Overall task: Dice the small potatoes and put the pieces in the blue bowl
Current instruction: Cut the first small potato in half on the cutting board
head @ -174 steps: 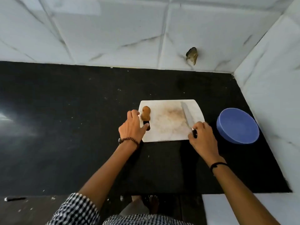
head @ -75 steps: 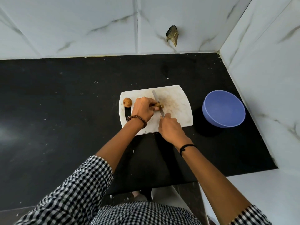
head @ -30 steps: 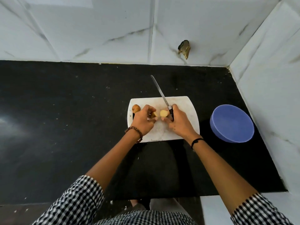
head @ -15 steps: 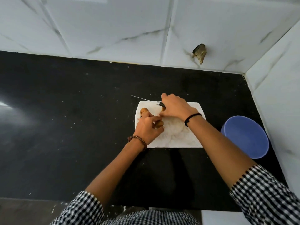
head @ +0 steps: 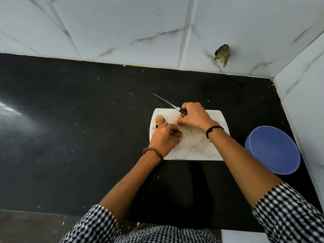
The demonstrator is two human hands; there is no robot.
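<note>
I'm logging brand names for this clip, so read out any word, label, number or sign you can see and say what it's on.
None: no readable text anywhere in this view.
The cutting board, potatoes, blue bowl, knife, wall tiles and counter all look plain.
The right hand covers most of the knife's handle, so any mark there is hidden.

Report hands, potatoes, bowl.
Knife in right hand; left hand holds potato piece. One whole potato on cutting board. Nothing seen in blue bowl; no obstruction.
</note>
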